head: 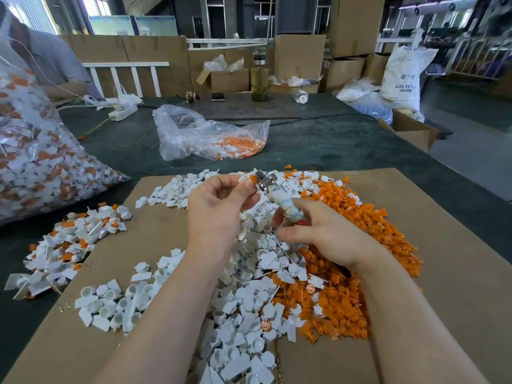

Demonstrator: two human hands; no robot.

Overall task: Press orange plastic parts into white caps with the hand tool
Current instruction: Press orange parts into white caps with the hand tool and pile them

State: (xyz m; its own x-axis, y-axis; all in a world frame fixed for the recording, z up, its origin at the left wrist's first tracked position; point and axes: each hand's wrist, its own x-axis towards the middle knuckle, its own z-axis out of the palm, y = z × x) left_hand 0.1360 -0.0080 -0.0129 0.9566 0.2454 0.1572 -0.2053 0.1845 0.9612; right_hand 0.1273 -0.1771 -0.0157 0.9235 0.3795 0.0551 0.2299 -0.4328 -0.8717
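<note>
I see left hand [221,200] pinching white cap with orange part [250,180] at fingertips, above cardboard sheet [155,236]. Right hand [324,234] clenched around wrapped handle of hand tool [274,194], metal head touching cap. My worry: tool tilted, small pinch hold; off-centre push could pop part loose into piles of white caps [243,295] and orange parts [365,234], or jab thumb.

Bright, even daylight from window [95,4] at 11 o'clock. Soft, faint shadows under forearms on cardboard sheet [443,245]. Glare on plastic bag [182,128] at 12. Strong wide-angle bending toward edges. Far background slightly soft; centre sharp.
</note>
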